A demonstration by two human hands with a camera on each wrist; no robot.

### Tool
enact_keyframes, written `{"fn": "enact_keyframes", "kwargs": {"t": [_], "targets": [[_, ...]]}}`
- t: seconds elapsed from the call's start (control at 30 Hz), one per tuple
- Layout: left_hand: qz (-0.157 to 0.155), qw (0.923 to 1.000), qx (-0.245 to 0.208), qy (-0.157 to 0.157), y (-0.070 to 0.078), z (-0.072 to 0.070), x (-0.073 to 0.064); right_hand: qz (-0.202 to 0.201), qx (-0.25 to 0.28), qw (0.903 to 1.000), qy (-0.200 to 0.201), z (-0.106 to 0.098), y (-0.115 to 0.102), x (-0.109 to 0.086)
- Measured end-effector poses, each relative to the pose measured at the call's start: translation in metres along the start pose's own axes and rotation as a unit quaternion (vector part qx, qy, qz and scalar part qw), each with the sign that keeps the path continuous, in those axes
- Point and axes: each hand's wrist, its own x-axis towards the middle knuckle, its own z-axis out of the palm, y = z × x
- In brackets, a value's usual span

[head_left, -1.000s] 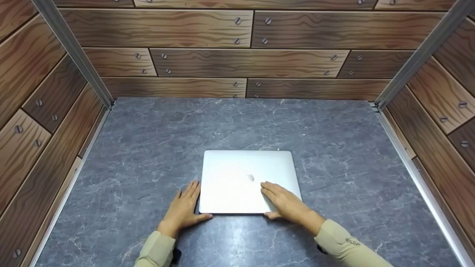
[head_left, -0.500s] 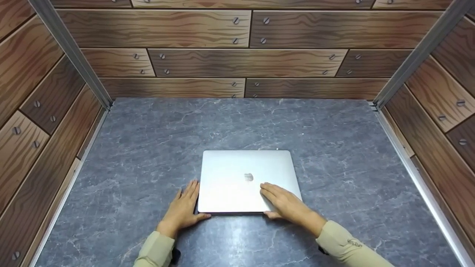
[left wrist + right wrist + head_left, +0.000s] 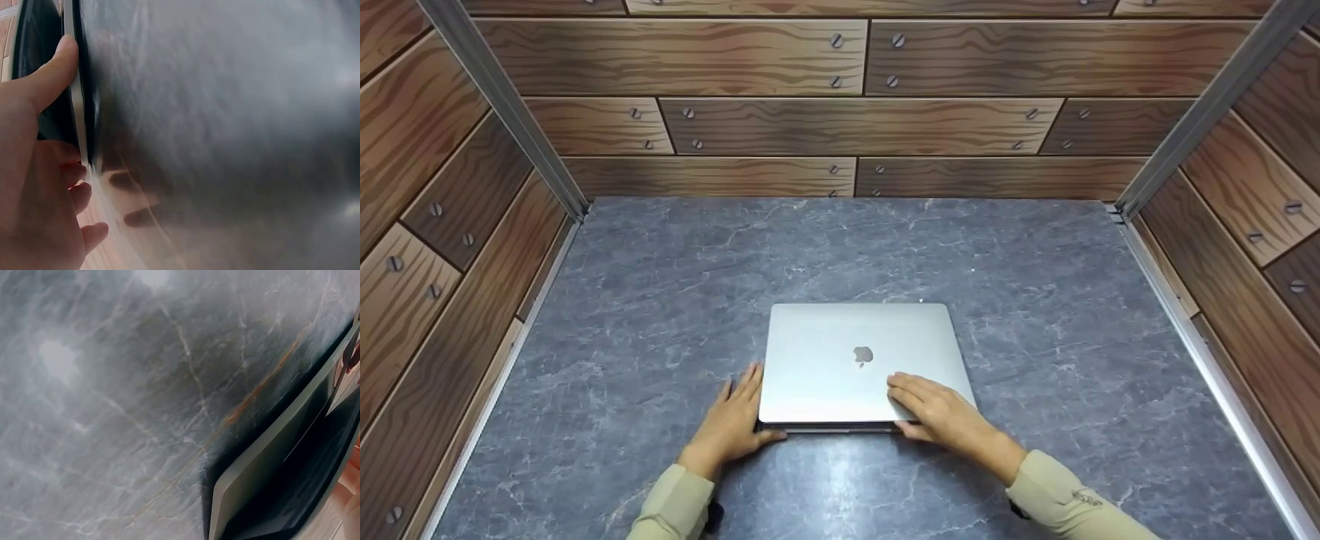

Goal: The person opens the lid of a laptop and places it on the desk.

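Note:
A silver laptop (image 3: 817, 360) with a dark logo lies on the table, its lid raised slightly, leaving a narrow dark gap along the front. My left hand (image 3: 727, 427) braces the laptop's near left corner, fingers straight along the left side, thumb touching the front edge. In the left wrist view that thumb (image 3: 59, 70) lies on the edge of the laptop base (image 3: 79, 112). My right hand (image 3: 949, 420) pinches the lid near its front right, fingers on top and thumb at the front edge. The right wrist view shows the lid (image 3: 332, 478) apart from the base (image 3: 270, 444).
The dark marbled table (image 3: 675, 285) extends around the laptop. Wood-patterned panels (image 3: 780, 127) stand at the back and both sides. Grey metal posts (image 3: 510, 112) rise at the back corners, and metal strips run along the table's sides.
The lid's front edge has risen from the base, opening a gap. My right hand has moved slightly with it, while my left hand has stayed at the corner.

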Motion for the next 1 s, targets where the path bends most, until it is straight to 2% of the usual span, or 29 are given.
{"fn": "enact_keyframes", "kwargs": {"t": [0.23, 0.4, 0.57, 0.77, 0.9, 1.0], "targets": [[0.011, 0.9999, -0.008, -0.008, 0.000, 0.000, 0.002, -0.013, 0.000, 0.9997, 0.020, -0.001, 0.000, 0.001], [0.022, 0.9994, 0.016, -0.020, 0.001, -0.004, 0.003, -0.022, 0.002, 0.9991, 0.035, -0.002, 0.000, 0.002], [0.016, 0.9987, 0.041, -0.025, 0.003, -0.006, 0.004, -0.025, 0.005, 0.9985, 0.048, -0.003, 0.002, 0.004], [0.009, 0.9988, 0.048, 0.002, 0.002, -0.003, 0.003, -0.025, 0.013, 0.9982, 0.054, -0.006, 0.002, 0.009], [0.022, 0.9977, 0.058, 0.029, 0.001, -0.002, 0.002, -0.021, 0.019, 0.9983, 0.051, -0.009, 0.003, 0.010], [0.031, 0.9969, 0.064, 0.036, 0.002, -0.003, 0.002, -0.016, 0.020, 0.9986, 0.047, -0.010, 0.003, 0.010]]}}
